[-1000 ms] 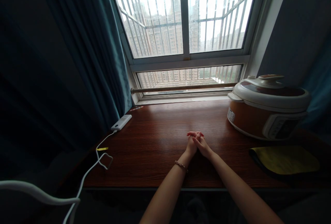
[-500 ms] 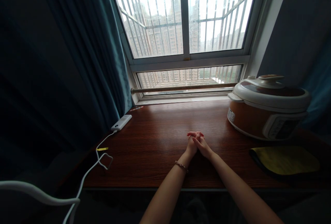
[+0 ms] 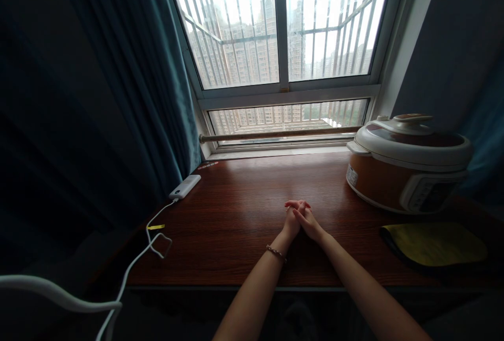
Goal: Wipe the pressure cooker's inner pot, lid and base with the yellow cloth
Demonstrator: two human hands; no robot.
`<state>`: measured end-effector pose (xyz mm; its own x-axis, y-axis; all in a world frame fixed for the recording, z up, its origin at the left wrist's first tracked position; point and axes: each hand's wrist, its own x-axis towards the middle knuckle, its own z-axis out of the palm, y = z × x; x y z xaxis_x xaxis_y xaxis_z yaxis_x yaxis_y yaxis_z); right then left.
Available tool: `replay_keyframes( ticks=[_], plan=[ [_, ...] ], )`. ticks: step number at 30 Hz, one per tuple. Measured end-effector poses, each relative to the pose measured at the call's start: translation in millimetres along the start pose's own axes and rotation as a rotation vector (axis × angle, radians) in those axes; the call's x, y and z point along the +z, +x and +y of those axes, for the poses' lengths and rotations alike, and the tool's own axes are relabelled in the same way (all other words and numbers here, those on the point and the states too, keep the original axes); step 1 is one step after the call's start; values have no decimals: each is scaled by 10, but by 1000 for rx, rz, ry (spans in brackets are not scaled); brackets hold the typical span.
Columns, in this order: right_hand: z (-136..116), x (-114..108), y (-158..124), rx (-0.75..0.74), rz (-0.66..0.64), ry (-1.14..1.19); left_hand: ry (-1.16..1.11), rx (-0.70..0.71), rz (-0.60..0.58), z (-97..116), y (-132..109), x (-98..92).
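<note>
Left hand [image 3: 290,225] and right hand [image 3: 314,226] are clasped together over the middle of the brown wooden table [image 3: 236,215], near its front half. Fingers laced and pressed between each other, not spread; can't tell exactly which finger crosses which. Hands touch each other and hold no object. Resting on the tabletop or just above it, can't tell. The table runs under both forearms and back to the window [image 3: 281,42]. Braided bracelet [image 3: 276,253] on the left wrist.

Right side of table: white and orange-brown cooker [image 3: 394,176], lid on, control panel facing the front right. Yellow cloth [image 3: 439,244] with a dark edge lies flat in front of it, apart from the right forearm.

Left side: small white box [image 3: 185,187] near the blue curtain [image 3: 157,84], white cable [image 3: 134,263] plugged into its near end, looping over the table edge. Yellow tag [image 3: 156,226] on the cable. Round stickers [image 3: 208,164] at the back left corner. Metal rod [image 3: 275,135] across the lower window; bars and tall buildings outside.
</note>
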<state>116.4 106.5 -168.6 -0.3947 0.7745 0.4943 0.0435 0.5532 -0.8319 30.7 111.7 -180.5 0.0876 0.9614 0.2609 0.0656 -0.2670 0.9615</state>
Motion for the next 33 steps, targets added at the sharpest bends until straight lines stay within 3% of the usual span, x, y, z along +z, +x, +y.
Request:
replay_keyframes(
  ticks=[33],
  plan=[
    [21, 2, -13, -8, -6, 15, 18, 3, -6, 32, -8, -3]
  ],
)
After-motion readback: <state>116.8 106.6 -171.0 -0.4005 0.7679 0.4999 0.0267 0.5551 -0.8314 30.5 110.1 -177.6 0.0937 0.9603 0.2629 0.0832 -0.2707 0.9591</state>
